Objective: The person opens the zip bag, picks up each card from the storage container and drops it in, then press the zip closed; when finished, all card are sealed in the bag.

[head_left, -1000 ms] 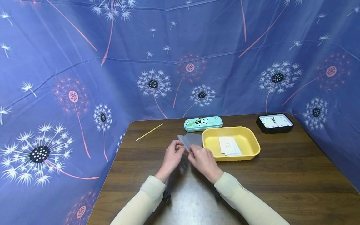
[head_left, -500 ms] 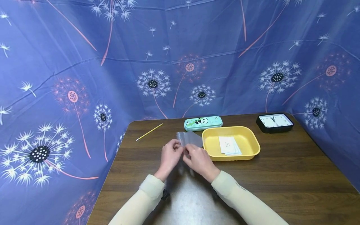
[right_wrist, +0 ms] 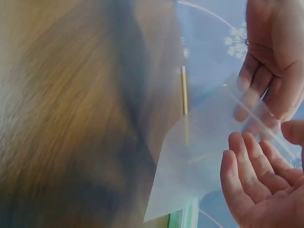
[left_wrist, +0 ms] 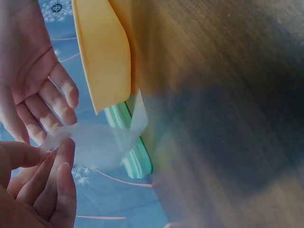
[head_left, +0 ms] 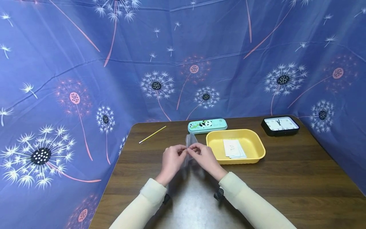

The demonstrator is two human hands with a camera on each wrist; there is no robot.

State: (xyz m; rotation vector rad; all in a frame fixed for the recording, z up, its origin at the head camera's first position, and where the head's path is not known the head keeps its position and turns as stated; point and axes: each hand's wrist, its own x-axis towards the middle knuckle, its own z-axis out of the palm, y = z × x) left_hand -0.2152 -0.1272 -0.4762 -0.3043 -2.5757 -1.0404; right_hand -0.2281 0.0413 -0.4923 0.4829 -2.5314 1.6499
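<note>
Left of the yellow tray (head_left: pixel 241 161), left hand (head_left: pixel 171 160) and right hand (head_left: pixel 206 157) pinch the clear plastic (right_wrist: pixel 183 175)! Uneven tugging might tear it.

Nothing was properly readable tbh. The top white sheet (head_left: pixel 230 147) in the yellow tray (head_left: pixel 253 145) had some dark scribble, too small to make out, and the black clock (head_left: pixel 281 124) had numerals, but just tiny blurs.

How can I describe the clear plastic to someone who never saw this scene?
Find the yellow tray on the table; left of it in the head view, the left hand and right hand meet. At their fingertips is the clear plastic; unlike its neighbours, it is see-through.
</note>
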